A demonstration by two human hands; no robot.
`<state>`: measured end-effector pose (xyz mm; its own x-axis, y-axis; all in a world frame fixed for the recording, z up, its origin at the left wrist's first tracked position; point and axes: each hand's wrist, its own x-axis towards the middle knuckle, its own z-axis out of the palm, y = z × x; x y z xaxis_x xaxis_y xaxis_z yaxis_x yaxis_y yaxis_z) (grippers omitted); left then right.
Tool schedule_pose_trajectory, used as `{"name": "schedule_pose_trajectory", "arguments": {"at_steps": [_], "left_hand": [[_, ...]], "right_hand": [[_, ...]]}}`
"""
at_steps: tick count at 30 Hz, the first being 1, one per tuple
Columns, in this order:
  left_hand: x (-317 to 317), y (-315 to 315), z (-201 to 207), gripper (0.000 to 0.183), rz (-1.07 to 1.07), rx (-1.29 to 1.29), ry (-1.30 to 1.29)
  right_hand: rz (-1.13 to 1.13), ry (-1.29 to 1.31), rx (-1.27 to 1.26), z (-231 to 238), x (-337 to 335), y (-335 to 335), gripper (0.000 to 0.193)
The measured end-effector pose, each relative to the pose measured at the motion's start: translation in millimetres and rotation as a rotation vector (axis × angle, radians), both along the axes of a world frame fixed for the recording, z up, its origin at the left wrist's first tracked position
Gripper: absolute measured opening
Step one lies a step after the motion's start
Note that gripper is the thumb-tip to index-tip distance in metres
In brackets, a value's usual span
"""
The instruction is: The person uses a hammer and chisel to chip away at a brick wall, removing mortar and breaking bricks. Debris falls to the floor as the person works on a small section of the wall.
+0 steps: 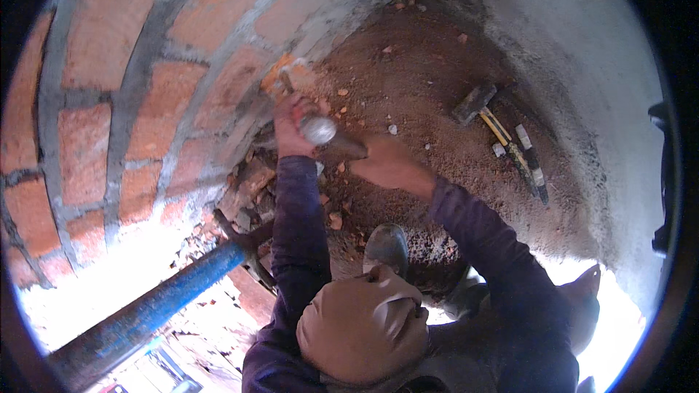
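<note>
L hand (290, 129) nr wall (166, 109), R hand (389, 164) w/ room

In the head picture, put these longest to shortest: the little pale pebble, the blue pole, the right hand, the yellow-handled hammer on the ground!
1. Blue pole
2. Yellow-handled hammer
3. Right hand
4. Pale pebble

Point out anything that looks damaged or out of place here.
The wall is chipped just past the left hand: a bright orange patch breaks its duller face. Broken brick lies loose along its foot.
</note>
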<state>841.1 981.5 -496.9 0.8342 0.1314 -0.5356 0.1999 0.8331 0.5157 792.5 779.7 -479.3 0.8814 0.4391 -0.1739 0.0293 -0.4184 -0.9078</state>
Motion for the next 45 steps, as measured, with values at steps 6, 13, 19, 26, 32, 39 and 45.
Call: {"name": "schedule_pose_trajectory", "arguments": {"at_steps": [6,13,19,26,32,39,45], "left_hand": [[-20,-13,-14,0.016,-0.015,-0.145,0.092],[-26,-28,7,0.030,-0.035,-0.118,0.090],[-27,-49,30,0.034,-0.011,-0.032,0.049],[-16,-52,42,0.028,0.067,0.084,-0.008],[-13,-49,43,0.028,0.088,0.063,0.020],[-11,-45,42,0.030,0.073,-0.116,-0.120],[-1,-42,39,0.028,0.120,-0.273,-0.150]], "right_hand": [[-0.040,0.549,0.002,-47,-3,-42,0.023],[-0.286,0.742,0.259,-88,-12,-68,0.018],[-0.252,0.669,0.275,-100,-21,-78,0.019],[-0.262,0.693,0.257,-102,-18,-77,0.019],[-0.308,0.712,0.277,-85,-19,-72,0.017],[-0.321,0.661,0.276,7,-13,-56,0.017],[-0.152,-0.004,0.699,108,-15,-73,0.011]]}}
